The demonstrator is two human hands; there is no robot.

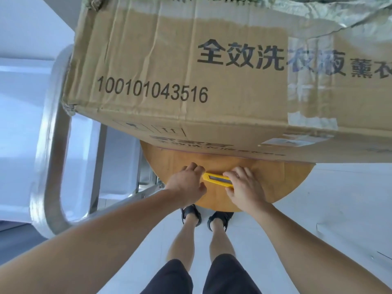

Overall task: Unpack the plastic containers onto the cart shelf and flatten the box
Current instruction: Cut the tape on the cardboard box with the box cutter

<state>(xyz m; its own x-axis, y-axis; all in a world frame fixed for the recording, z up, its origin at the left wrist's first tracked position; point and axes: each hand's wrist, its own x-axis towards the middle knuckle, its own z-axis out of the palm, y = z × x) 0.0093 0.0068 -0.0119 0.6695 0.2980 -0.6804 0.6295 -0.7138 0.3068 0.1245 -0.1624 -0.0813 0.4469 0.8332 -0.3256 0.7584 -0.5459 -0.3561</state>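
Observation:
A large brown cardboard box [212, 81] with black printed characters and clear tape stands on a round wooden table [275, 181], filling the upper part of the view. Its top is out of frame, so nothing inside shows. Just in front of the box, a yellow utility knife [216, 179] lies over the table's near part. My right hand [244, 187] grips the knife's right end with curled fingers. My left hand [187, 183] has its fingers curled at the knife's left end, touching it. No plastic containers are in view.
A shiny metal cart frame with a curved tubular handle [51, 145] stands to the left of the table. Below are my legs and sandalled feet [203, 217] on a pale tiled floor [328, 209].

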